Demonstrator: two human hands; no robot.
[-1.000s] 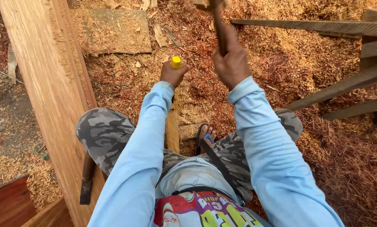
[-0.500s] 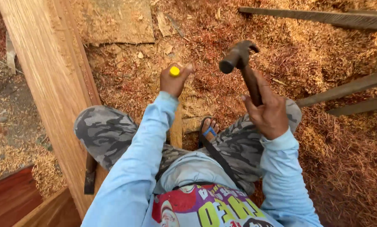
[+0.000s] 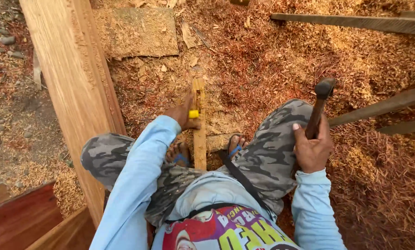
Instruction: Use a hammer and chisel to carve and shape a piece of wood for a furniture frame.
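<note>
Sawdust-covered ground: left hand [image 3: 183, 115] fingers grip one yellow-capped chisel [image 3: 194, 113]; right hand [image 3: 312, 149] fingers clasp one hammer [image 3: 319, 104].

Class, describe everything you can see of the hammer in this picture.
The hammer has a dark, worn-looking metal head at the top and a brown handle that looks wooden. It stands nearly upright, leaning slightly, head up, beside the person's right knee. The right hand grips the handle's lower part, hiding its end. The head touches nothing; behind it lies ground covered in wood shavings.
</note>
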